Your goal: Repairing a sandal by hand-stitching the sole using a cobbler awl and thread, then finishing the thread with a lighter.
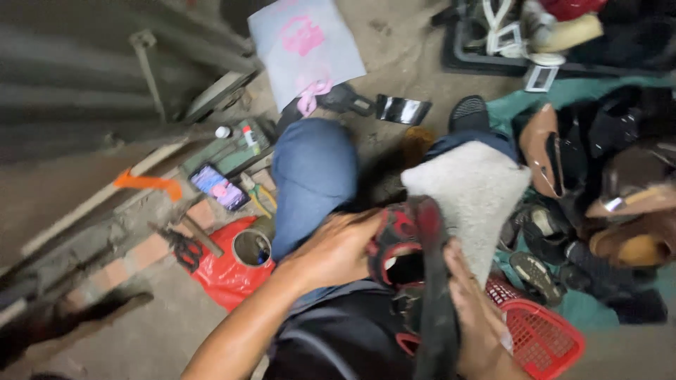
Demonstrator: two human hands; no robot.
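Observation:
I sit with my knees up in blue trousers. A red and black shoe (403,243) rests on my lap, sole side turned to the right. My left hand (331,250) grips its heel and upper from the left. My right hand (473,313) holds the black sole edge from the right and below. A grey cloth (470,191) lies over my right knee just beyond the shoe. The picture is blurred by motion.
A red plastic basket (541,341) sits by my right side. A pile of shoes (598,211) lies on a green sheet to the right. On the left: a lit phone (219,187), a tin can (251,248) on a red bag, scissors, glue bottles, an orange-handled tool (148,183).

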